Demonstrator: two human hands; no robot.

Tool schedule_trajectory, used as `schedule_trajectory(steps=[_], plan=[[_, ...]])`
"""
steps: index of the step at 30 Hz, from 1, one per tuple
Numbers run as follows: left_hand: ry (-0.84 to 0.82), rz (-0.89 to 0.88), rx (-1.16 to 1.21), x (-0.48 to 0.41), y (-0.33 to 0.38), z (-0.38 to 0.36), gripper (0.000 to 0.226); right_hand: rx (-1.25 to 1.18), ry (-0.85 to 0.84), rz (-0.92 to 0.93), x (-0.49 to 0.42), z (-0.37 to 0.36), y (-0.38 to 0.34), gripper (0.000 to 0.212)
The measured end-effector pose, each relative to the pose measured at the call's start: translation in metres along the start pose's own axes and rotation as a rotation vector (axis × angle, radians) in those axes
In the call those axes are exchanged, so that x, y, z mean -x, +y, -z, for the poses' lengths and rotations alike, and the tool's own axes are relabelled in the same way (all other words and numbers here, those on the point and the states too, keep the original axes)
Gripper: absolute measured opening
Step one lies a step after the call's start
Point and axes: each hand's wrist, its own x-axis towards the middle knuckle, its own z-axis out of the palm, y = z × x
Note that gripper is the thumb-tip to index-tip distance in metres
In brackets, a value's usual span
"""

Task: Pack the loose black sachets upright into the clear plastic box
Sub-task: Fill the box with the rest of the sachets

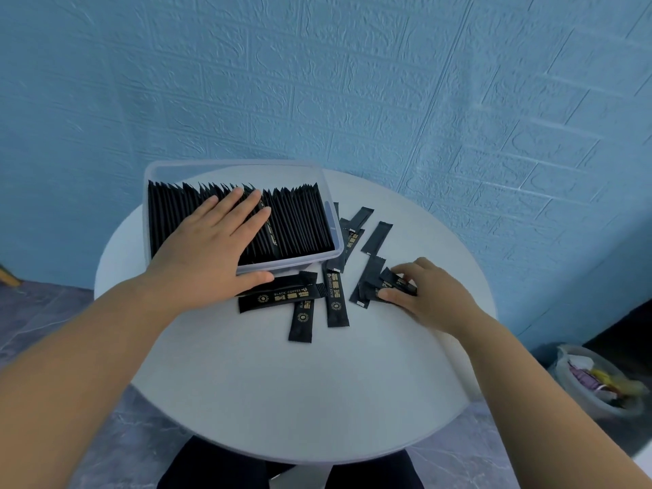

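Progress: the box [333, 220] is nearly full. Packed sachets [300, 220] are stood on edge in one row across its whole width. Roughly ten loose sachets [337, 300] lie flat on the desk [282, 382], just in front of and to the right of the box; the count is not settled, since several overlap.

The left hand [211, 248] is laid flat, fingers spread, on the packed row, thumb beside the near rim. The right hand [423, 292] is curled on a small bundle [397, 281] at the right of the scatter, pinched between thumb and fingers.

Little slack is seen in the row, so a gap probably has to be pressed open. The box is set at the desk's far left, near the wall [423, 82]. Bare desk is available toward the near edge.
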Motion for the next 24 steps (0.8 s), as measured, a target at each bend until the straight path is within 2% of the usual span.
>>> schedule_trajectory(steps=[3, 7, 11, 13, 17, 19, 21, 24], plan=[[-0.002, -0.004, -0.005, 0.000, 0.001, 0.000, 0.087, -0.069, -0.106, -0.040, 0.001, 0.007, 0.001, 0.057], [-0.003, -0.002, -0.010, 0.000, 0.000, 0.000, 0.087, -0.119, -0.175, -0.033, 0.002, 0.009, -0.003, 0.027], [0.006, 0.001, -0.013, 0.001, 0.003, 0.002, 0.086, -0.107, -0.155, 0.019, 0.008, 0.017, -0.011, 0.029], [0.018, -0.002, -0.006, 0.001, 0.004, 0.002, 0.086, -0.269, -0.041, 0.026, 0.011, 0.028, -0.020, 0.022], [0.038, -0.004, -0.008, 0.000, 0.003, 0.001, 0.086, -0.831, 0.119, 0.121, 0.013, 0.052, -0.069, 0.002], [0.041, -0.001, -0.017, -0.001, 0.002, 0.001, 0.086, -1.056, 0.173, 0.166, 0.004, 0.057, -0.097, 0.009], [0.035, 0.003, -0.019, -0.001, 0.003, 0.001, 0.086, -1.166, 0.226, 0.153, -0.012, 0.055, -0.122, 0.015], [0.016, 0.012, -0.033, 0.000, 0.004, 0.003, 0.086, -1.140, 0.222, 0.103, -0.036, 0.042, -0.151, 0.015]])
